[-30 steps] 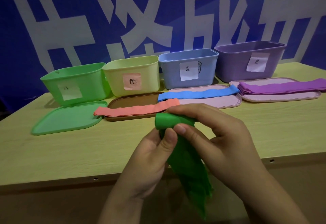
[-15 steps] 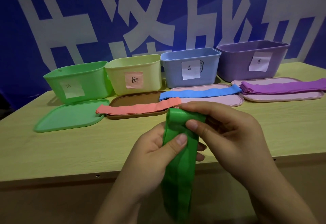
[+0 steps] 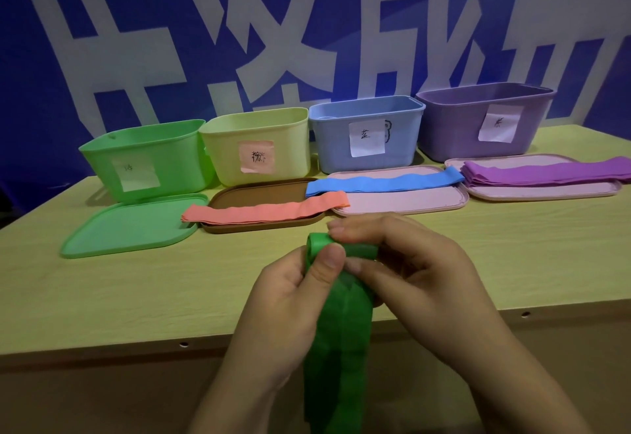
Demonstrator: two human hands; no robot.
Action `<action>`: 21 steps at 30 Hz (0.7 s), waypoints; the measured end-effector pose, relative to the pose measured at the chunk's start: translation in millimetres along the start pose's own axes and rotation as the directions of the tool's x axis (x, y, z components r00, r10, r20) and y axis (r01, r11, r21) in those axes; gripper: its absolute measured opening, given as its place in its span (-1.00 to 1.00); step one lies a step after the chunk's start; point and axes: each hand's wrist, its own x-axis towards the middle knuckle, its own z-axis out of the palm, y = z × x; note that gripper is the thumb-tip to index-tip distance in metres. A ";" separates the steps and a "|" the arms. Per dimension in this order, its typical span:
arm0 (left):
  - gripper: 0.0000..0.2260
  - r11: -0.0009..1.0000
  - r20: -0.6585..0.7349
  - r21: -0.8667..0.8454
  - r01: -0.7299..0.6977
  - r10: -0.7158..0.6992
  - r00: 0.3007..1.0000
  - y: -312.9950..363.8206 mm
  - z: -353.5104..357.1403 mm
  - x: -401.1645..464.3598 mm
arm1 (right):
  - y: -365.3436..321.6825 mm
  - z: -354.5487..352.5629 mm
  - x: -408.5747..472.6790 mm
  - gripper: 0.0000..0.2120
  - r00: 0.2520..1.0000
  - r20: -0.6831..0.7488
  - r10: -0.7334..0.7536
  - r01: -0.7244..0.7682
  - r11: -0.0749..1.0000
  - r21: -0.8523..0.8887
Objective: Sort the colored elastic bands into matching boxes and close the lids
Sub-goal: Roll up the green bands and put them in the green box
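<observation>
Both hands hold a green elastic band point(image 3: 336, 348) above the table's front edge. My left hand point(image 3: 286, 300) pinches its folded top with the thumb, and my right hand point(image 3: 406, 262) grips the same top from the right; the rest hangs down below the edge. Four open boxes stand in a row at the back: green box point(image 3: 143, 160), yellow box point(image 3: 256, 146) with a pink label, blue box point(image 3: 367, 136), purple box point(image 3: 485, 122). A pink band point(image 3: 266, 211) lies across the brown lid point(image 3: 259, 194), a blue band point(image 3: 386, 182) on a pink lid point(image 3: 403, 203), purple bands point(image 3: 546, 174) on another pink lid point(image 3: 543, 191).
A green lid point(image 3: 133, 225) lies flat in front of the green box. The wooden table point(image 3: 136, 290) has a front edge with small holes. A blue banner with large white characters point(image 3: 307, 23) fills the background.
The folded top of the green band has been worked between both hands, and its hanging part now drops straighter and wider. Boxes, lids and other bands have not moved.
</observation>
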 end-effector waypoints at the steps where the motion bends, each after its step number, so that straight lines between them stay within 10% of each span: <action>1: -0.70 1.000 0.009 -0.007 0.005 -0.005 1.000 1.7 -0.2 -0.8 | -2.2 -2.7 0.3 -0.74 0.997 0.043 0.057 -0.060 0.996 0.062; 21: -0.58 0.990 0.156 -0.118 0.079 -0.060 0.986 5.3 -10.4 -0.7 | -7.3 -7.0 -0.4 -0.75 0.995 0.065 0.080 -0.079 0.997 -0.012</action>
